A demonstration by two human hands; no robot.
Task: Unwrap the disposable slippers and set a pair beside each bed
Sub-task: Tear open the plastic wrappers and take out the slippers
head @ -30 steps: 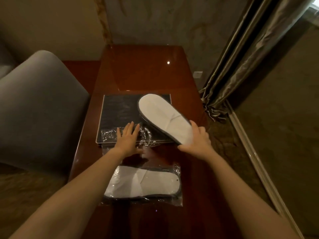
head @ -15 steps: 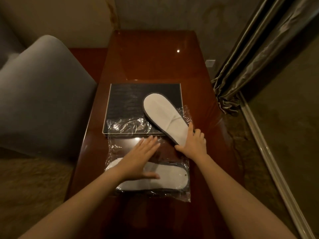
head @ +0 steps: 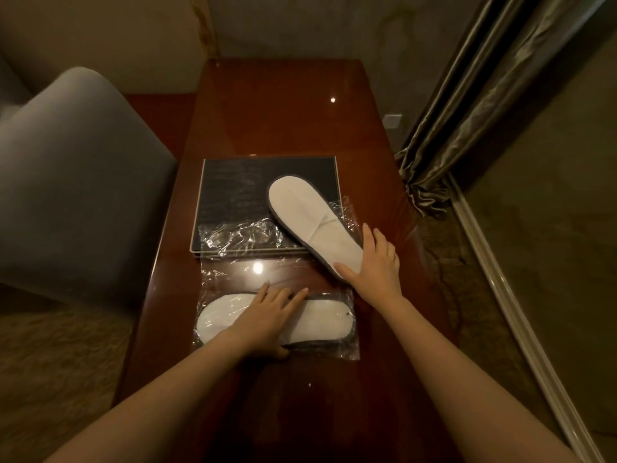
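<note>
A flat white unwrapped slipper (head: 310, 215) lies slanted across the right corner of a black mat (head: 240, 182). My right hand (head: 377, 262) grips its near end, thumb on the sole and fingers along the right edge. A second white pair, sealed in a clear wrapper (head: 317, 324), lies crosswise on the wooden table (head: 283, 111) nearer to me. My left hand (head: 267, 319) covers its middle, fingers across the top and thumb at the near edge. An empty crumpled clear wrapper (head: 240, 237) lies on the mat's front edge.
A grey upholstered chair (head: 76, 182) stands close against the table's left side. Heavy curtains (head: 467, 95) hang at the right, down to carpeted floor. The wall closes off the table's far end.
My left hand has come back from the empty wrapper on the mat and settled on the wrapped pair. The right hand has lowered the unwrapped slipper onto the mat.
</note>
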